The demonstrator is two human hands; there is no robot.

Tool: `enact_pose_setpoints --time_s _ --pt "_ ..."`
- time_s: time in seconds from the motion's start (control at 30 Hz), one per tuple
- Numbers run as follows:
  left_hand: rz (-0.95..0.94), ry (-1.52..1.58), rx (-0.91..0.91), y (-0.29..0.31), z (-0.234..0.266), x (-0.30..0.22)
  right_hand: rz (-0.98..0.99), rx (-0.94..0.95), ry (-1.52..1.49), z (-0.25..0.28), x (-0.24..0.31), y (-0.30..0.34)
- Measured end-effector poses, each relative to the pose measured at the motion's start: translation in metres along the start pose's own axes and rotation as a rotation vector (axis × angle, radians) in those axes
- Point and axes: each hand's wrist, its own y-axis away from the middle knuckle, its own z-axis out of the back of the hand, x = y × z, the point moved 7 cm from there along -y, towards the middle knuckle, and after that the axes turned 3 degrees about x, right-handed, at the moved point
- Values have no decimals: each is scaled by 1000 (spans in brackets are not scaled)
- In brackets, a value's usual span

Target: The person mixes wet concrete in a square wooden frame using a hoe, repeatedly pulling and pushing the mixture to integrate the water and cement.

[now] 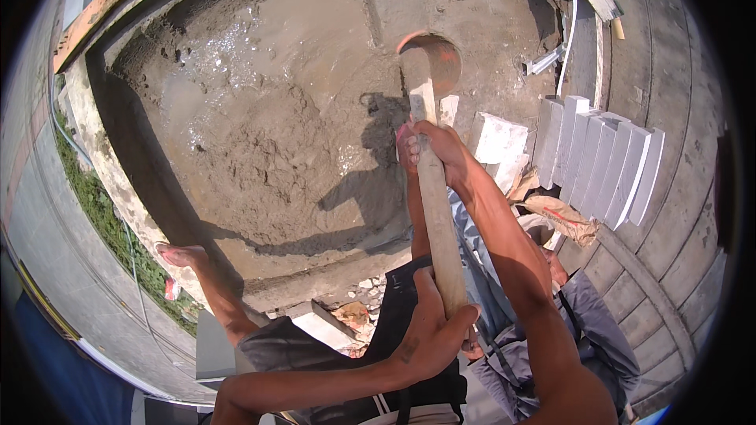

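Note:
My left hand is wrapped round the lower end of the thick, pale wooden handle of a hoe. Higher up the same handle, my right hand is closed on it, with my right forearm crossing the view from the lower right. The hoe's rounded, orange-edged head is smeared with grey mortar. It rests at the right part of a wide bed of wet mortar, which is lumpy in the middle and watery toward the far left.
A pale low wall edges the bed; my left foot stands on it. Grey slabs stand stacked at right beside a torn paper sack. Another person in a grey garment is close at lower right. Boards lie far left.

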Motion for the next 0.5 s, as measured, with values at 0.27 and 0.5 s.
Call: enact_pose_setpoints --time_s 0.27,0.5 --pt "-242 -823 6 -118 79 52 454 -308 219 70 49 -14" --pt "-271 -1170 -91 -223 167 87 608 -448 239 108 22 -83"
